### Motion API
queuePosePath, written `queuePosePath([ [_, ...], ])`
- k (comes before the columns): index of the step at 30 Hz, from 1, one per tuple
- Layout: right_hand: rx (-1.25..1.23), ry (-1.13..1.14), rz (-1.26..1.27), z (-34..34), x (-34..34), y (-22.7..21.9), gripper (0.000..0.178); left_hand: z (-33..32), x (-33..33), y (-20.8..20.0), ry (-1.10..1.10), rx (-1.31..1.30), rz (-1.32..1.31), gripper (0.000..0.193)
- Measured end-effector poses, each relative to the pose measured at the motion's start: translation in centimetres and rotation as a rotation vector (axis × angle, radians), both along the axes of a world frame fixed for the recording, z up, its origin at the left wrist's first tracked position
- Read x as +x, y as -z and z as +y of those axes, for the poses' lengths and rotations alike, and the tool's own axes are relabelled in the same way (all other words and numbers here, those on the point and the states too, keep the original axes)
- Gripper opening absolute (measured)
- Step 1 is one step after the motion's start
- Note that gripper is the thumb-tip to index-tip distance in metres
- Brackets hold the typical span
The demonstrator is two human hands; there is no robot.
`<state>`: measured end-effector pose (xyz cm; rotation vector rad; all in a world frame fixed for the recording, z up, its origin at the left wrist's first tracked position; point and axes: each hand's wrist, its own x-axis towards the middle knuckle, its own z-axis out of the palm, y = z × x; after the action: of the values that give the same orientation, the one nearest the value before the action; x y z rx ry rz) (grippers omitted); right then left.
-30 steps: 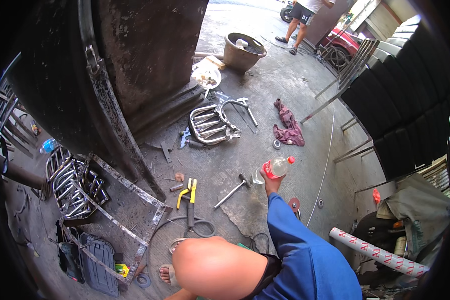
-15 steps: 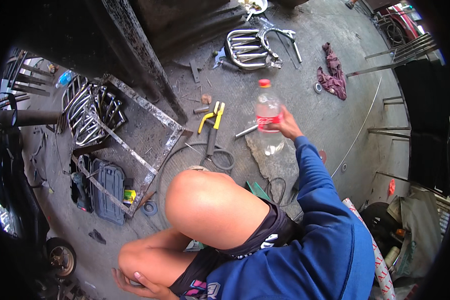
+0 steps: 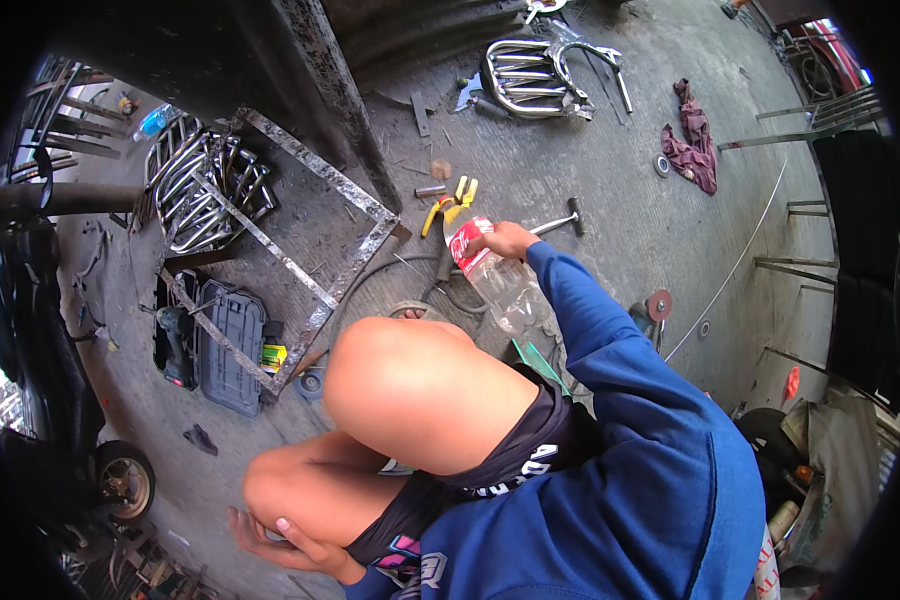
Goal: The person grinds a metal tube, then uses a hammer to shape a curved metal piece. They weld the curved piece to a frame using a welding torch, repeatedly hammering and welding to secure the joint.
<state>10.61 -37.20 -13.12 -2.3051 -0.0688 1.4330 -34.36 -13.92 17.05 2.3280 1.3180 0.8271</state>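
Observation:
My right hand [image 3: 507, 241] is closed round a clear plastic bottle [image 3: 502, 290] at its red label. The bottle tilts, its red-capped end pointing away to the left and its base toward me. Behind it, the yellow-jawed welding electrode holder [image 3: 466, 190] lies on the floor, partly covered by the bottle. A hammer [image 3: 560, 222] lies just beyond my right wrist, its head to the right. My left hand [image 3: 295, 550] rests against my lower left leg with the fingers stretched out, holding nothing.
A rusty metal frame [image 3: 300, 160] stands left, near a pile of bent shiny tubes [image 3: 205, 190] and an opened tool case [image 3: 232, 350] with a power drill [image 3: 175, 345]. Welded tubing [image 3: 535, 80] lies ahead; a maroon rag [image 3: 690, 150] and a grinding disc [image 3: 659, 304] lie right.
My right hand has brought the bottle left and closer, from upright to tilted. The hammer's head has come into view. My left hand stays at my leg.

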Motion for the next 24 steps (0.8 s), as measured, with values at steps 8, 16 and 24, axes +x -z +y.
queuePosePath([
  [8,-0.003,-0.016,-0.017,2.3,-0.7,-0.8,0.098,0.0,-1.3,0.1,-0.008,0.004,-0.073,0.060],
  [16,-0.025,0.006,-0.062,2.6,-1.4,-0.8,0.099,0.0,-3.1,-0.1,-0.025,0.014,-0.097,0.056],
  [24,-0.041,0.109,-0.048,2.1,-2.2,-1.4,0.099,-0.2,-3.6,0.3,-0.020,0.061,-0.109,0.056],
])
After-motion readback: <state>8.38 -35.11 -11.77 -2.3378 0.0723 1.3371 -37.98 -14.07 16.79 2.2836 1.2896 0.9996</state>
